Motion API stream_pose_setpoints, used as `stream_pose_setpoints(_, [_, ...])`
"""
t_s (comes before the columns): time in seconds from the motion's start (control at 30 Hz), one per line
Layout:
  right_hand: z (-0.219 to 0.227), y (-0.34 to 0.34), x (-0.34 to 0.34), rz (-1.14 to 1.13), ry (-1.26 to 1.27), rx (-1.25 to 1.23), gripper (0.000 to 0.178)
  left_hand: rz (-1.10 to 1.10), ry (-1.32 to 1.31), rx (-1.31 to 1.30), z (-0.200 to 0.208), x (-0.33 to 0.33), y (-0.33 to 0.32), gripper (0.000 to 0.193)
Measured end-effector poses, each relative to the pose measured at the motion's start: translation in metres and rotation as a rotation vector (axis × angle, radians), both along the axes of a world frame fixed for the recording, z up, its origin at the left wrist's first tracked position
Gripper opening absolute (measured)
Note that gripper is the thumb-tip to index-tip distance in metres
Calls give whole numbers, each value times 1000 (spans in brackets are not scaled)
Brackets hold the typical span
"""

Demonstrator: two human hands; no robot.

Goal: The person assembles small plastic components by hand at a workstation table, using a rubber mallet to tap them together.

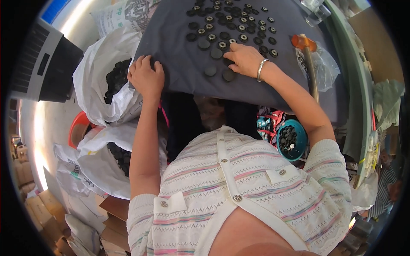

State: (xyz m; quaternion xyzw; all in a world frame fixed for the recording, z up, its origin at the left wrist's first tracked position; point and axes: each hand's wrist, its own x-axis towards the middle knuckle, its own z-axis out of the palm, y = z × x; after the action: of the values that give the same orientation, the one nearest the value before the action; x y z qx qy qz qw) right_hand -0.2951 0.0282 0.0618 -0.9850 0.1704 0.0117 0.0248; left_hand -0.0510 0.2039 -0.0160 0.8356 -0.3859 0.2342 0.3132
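Note:
Many round black discs lie spread over a table (pixel 179 74) covered in dark grey cloth. Some discs show a pale metal ring at the centre, such as the ringed disc (pixel 222 45); others are plain, like the smooth disc (pixel 209 71) nearest the front. My right hand (pixel 247 59), with a bracelet at the wrist, reaches over the near discs. Its thumb and fingers are apart around a dark disc partly hidden beneath them. My left hand (pixel 146 77) rests on the table's left edge, fingers spread and holding nothing, beside a white sack (pixel 92 68) of black pieces.
A mallet with an orange head (pixel 304 43) lies at the right, by a clear plastic bag (pixel 328 72). Under the table's front edge stands a teal bowl (pixel 304 135) with black pieces. A second white sack (pixel 96 164) and a red tub (pixel 77 123) are at my left.

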Motion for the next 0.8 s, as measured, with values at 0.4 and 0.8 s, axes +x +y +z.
stream_pose_setpoints(0.4, [-9, 24, -60, -234, -318, 356, 33, 11, -41, -6, -3, 2, -1, 28])
stream_pose_setpoints(0.8, [-12, 36, -82, -228, -240, 217, 32, 17, -38, 31, -2, 2, -2, 30])
